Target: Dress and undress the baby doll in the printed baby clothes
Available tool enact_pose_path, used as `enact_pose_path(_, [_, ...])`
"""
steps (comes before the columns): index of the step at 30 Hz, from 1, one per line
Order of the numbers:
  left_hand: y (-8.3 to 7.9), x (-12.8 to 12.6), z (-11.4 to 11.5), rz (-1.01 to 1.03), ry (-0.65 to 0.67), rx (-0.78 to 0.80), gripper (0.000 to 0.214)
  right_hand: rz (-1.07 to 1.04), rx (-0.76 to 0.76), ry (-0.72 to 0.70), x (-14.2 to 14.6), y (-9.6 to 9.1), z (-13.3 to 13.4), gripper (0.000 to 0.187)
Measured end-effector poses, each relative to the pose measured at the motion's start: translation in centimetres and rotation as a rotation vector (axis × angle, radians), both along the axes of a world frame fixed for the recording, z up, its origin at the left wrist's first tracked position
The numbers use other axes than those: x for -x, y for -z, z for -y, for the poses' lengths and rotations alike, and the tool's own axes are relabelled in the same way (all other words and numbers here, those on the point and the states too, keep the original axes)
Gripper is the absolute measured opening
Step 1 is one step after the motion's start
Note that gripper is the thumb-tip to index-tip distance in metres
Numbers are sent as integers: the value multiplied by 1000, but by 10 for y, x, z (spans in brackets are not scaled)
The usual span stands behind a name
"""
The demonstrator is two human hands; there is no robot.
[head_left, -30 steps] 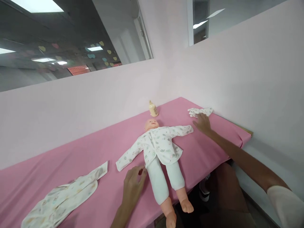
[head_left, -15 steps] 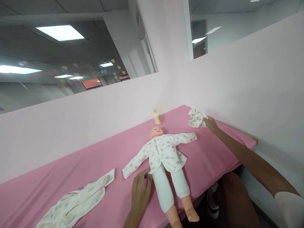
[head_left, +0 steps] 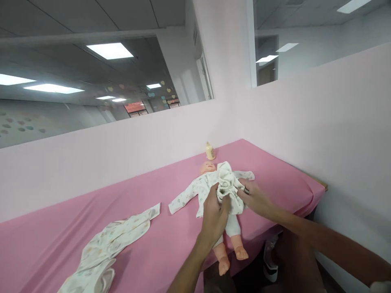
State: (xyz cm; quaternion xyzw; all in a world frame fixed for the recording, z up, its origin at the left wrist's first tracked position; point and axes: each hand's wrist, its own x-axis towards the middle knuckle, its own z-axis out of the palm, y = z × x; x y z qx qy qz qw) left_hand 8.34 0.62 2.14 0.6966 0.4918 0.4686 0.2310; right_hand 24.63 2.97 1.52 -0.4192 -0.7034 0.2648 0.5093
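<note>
Bunched white baby pants (head_left: 227, 179) with a faint print and a gathered elastic edge are held up over the doll's chest. My left hand (head_left: 214, 209) grips their near left side, with the thumb at the gathered opening. On the right side of the same cloth, the fingers of my right hand (head_left: 252, 195) are closed. Beneath lies a baby doll (head_left: 208, 167) on its back, in a white printed jacket (head_left: 186, 197) with sleeves spread and white leggings (head_left: 233, 226). Its bare feet reach the table's near edge. The pants and my hands hide much of its torso.
A pale yellow bottle (head_left: 210, 151) stands beyond the doll's head, near the wall. Another white printed baby garment (head_left: 113, 240) lies at the left on the pink-covered table (head_left: 137, 260). White walls (head_left: 320, 110) with windows border the far and right sides.
My right hand has brought the pants from the table's far right corner to above the doll. My left hand has risen from beside the doll's hip and taken hold of them.
</note>
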Motion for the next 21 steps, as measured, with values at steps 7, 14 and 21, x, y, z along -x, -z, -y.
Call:
enact_pose_path(7, [-51,33,-18,38,155,173,22,-67,-134,122,-21,-36,5,41])
enact_pose_path(14, [-100,31,-24,-28,371,307,26,-102,74,-357,-6,-77,-9,21])
enact_pose_path(21, [-116,47,-35,-121,276,262,22,-247,-80,-152,-12,-92,-17,10])
